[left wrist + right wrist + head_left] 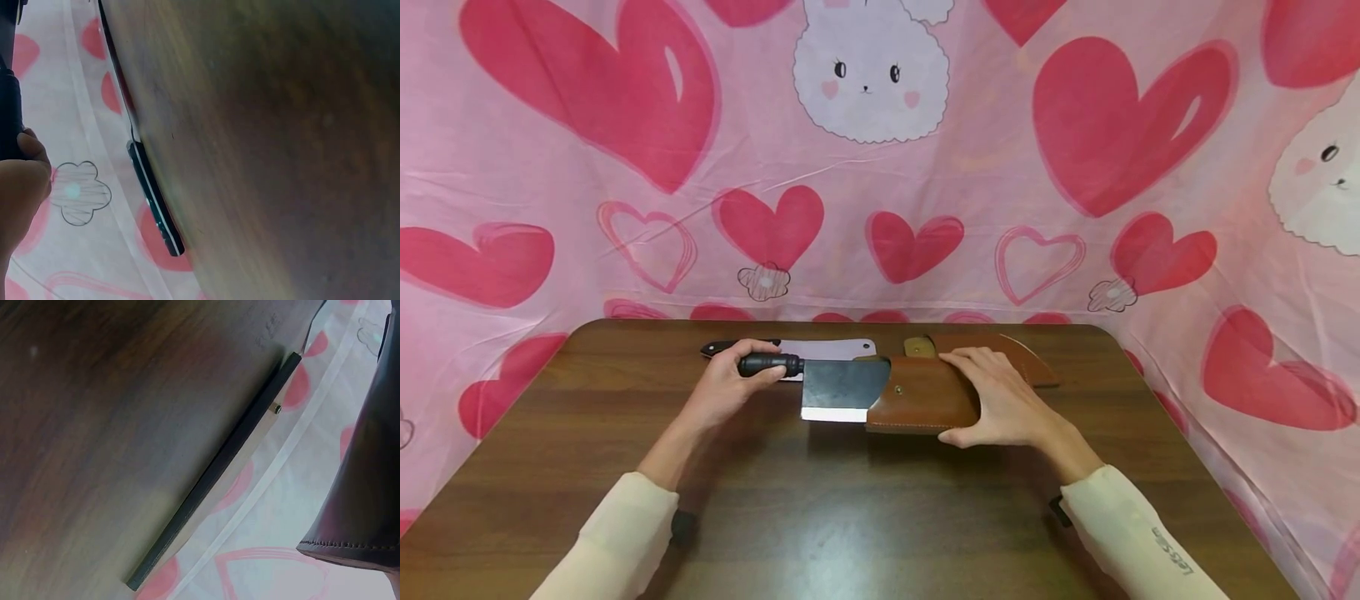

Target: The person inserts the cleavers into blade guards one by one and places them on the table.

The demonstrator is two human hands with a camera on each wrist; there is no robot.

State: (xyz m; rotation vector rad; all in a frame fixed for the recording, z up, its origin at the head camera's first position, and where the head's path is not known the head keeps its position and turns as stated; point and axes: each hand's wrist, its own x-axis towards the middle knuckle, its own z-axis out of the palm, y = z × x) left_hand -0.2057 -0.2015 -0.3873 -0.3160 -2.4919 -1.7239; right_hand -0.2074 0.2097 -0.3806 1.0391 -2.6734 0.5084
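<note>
My left hand (724,385) grips the black handle (767,364) of a cleaver, its dark blade (842,385) having a bright cutting edge facing me. A brown leather sheath (921,398) covers the far right part of that blade; its snap button shows. Thumb below and fingers above, my right hand (1000,404) holds the sheath's right end. Both are raised off the table, as the left wrist view shows with the held handle (9,112) and the right wrist view with the held sheath (369,487). How deep the blade reaches inside is hidden.
Behind the held cleaver, a second cleaver (827,348) with a black riveted handle (156,197) lies on the wooden table (842,508). To its right lies another brown sheath (1026,360). Pink cloth with hearts (917,246) hangs behind the table's back edge.
</note>
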